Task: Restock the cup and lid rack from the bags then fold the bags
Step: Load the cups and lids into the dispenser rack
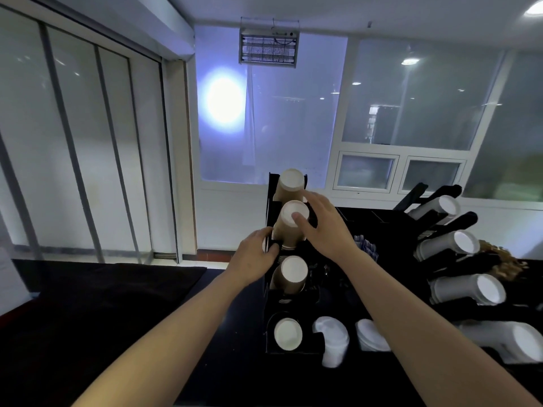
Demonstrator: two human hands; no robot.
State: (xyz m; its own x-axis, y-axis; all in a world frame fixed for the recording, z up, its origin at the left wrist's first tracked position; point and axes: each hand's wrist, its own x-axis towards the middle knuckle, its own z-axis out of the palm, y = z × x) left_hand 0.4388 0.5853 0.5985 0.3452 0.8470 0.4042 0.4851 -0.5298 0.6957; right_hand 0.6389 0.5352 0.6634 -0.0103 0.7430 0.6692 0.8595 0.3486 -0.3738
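Cup stack seating in rack; jam or topple risk.
Right hand (320, 227) fingers spread open on stack (289, 227); left hand (255, 257) grips rack (269, 201). Off-line push could skew cups.

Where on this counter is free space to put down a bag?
The dark counter left of the brown cup rack lies bare. Right of it is crowded: white lids, then the white cup rack. Both hands occupy the rack.
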